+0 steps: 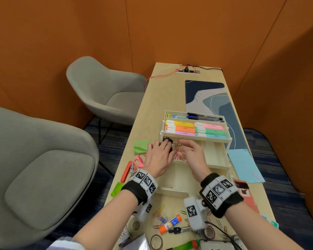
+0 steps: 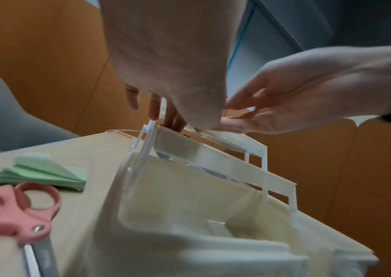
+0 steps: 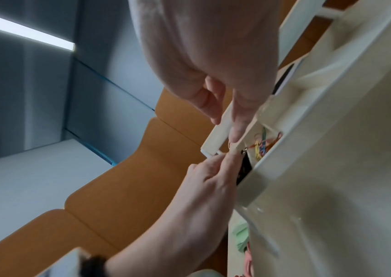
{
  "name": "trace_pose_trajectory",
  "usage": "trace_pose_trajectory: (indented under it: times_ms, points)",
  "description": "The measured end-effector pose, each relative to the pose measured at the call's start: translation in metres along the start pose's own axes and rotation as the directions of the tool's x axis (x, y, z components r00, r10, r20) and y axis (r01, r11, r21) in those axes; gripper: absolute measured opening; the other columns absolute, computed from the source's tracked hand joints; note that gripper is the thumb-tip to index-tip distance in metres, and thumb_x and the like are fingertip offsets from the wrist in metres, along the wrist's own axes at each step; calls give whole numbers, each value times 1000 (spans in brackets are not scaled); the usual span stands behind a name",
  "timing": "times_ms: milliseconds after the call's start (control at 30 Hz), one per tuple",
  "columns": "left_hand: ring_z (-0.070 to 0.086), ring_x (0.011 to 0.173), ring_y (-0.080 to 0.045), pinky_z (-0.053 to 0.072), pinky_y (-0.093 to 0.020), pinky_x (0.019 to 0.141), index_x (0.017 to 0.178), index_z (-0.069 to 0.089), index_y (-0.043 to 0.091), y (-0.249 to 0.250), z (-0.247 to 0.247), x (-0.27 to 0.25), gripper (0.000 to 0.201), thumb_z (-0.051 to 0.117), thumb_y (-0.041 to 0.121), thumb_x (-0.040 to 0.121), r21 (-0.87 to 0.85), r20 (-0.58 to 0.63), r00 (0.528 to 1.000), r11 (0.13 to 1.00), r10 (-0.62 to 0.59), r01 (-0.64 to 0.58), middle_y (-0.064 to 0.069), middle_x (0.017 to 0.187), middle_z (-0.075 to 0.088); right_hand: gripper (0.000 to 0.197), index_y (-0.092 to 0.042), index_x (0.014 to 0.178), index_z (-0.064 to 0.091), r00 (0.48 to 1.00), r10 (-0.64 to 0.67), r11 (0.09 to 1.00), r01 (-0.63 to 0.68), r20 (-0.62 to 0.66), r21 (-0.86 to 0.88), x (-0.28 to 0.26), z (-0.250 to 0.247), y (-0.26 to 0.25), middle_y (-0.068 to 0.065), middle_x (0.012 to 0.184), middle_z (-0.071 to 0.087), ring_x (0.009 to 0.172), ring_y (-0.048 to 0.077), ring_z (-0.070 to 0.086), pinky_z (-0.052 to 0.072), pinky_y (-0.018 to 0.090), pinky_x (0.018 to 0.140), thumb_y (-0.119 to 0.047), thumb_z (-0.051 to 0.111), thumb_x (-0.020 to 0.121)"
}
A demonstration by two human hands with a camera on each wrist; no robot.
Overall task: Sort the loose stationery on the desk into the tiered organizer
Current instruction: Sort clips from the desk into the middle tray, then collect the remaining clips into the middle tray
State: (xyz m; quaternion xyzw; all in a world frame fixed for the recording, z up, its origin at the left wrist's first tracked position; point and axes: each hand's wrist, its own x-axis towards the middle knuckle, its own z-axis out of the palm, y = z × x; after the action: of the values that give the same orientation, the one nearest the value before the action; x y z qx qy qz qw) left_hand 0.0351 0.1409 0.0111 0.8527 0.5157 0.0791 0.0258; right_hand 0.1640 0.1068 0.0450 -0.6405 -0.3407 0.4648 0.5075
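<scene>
The cream tiered organizer stands mid-desk, pens in its top tier and highlighters in the second. Both hands reach into the third tier. My left hand has its fingertips on a black binder clip in the leftmost compartment and seems to pinch it. My right hand hovers with straight, slightly parted fingers above the coloured paper clips in the neighbouring compartment, nothing between thumb and forefinger. The lowest tier is partly hidden under my wrists.
Left of the organizer lie green notes, pink scissors and an orange stick. Near me are a glue stick, loose paper clips, tape rolls. Blue paper lies right; grey chairs stand left.
</scene>
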Motion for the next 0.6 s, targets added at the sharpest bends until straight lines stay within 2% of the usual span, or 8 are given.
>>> trace_pose_trajectory:
  times_ms: [133, 233, 300, 367, 433, 500, 600]
  points:
    - [43, 114, -24, 35, -41, 89, 141, 37, 16, -2, 1, 10, 55, 18, 45, 99, 48, 65, 998, 999, -14, 11, 0, 144, 42, 26, -14, 104, 65, 995, -94, 994, 93, -17, -59, -38, -35, 0, -2, 109, 59, 98, 14, 62, 56, 31, 82, 1, 48, 92]
    - [43, 115, -23, 36, -41, 91, 141, 37, 17, 0, -6, 5, 49, 25, 42, 100, 22, 37, 999, 1000, 17, -17, 0, 144, 42, 26, -14, 103, 65, 996, -93, 988, 93, 9, -119, -63, -66, 13, -1, 107, 62, 94, 16, 63, 57, 28, 74, 0, 45, 93]
    - [46, 113, -21, 38, -39, 91, 138, 43, 19, 0, -8, -8, 43, 32, 35, 99, -53, -44, 998, 997, 50, -52, 1, 138, 49, 26, -14, 100, 65, 998, -49, 985, 55, 44, -166, -75, -86, 28, 5, 102, 64, 88, 18, 64, 56, 27, 70, 1, 44, 94]
    - [49, 107, -19, 41, -38, 89, 132, 51, 20, -1, -10, -28, 38, 41, 26, 96, -146, -125, 990, 986, 62, -80, 2, 125, 56, 27, -14, 96, 66, 998, -10, 974, 22, 55, -225, -85, -106, 45, 11, 98, 65, 82, 19, 63, 55, 28, 68, 2, 45, 93]
    - [50, 100, -16, 42, -35, 88, 122, 57, 18, -3, -7, -54, 31, 46, 18, 92, -204, -183, 982, 974, 56, -94, 2, 111, 57, 27, -17, 93, 66, 998, 16, 949, 5, 62, -317, -94, -123, 61, 11, 94, 67, 77, 17, 63, 53, 27, 66, 2, 46, 93]
    - [48, 96, -12, 39, -29, 90, 113, 59, 18, -2, -1, -84, 24, 49, 14, 91, -256, -174, 983, 962, 51, -95, 5, 104, 55, 29, -23, 88, 64, 996, 19, 884, 23, 86, -467, -102, -133, 75, 4, 91, 67, 77, 14, 62, 48, 23, 65, 1, 49, 92]
    - [43, 97, -2, 38, -22, 93, 111, 58, 22, 0, 16, -126, 20, 45, 19, 96, -343, -38, 998, 938, 45, -55, 12, 106, 52, 32, -31, 82, 60, 986, -79, 693, 159, 145, -703, -114, -131, 86, -10, 91, 63, 86, 8, 57, 41, 20, 74, -2, 52, 90]
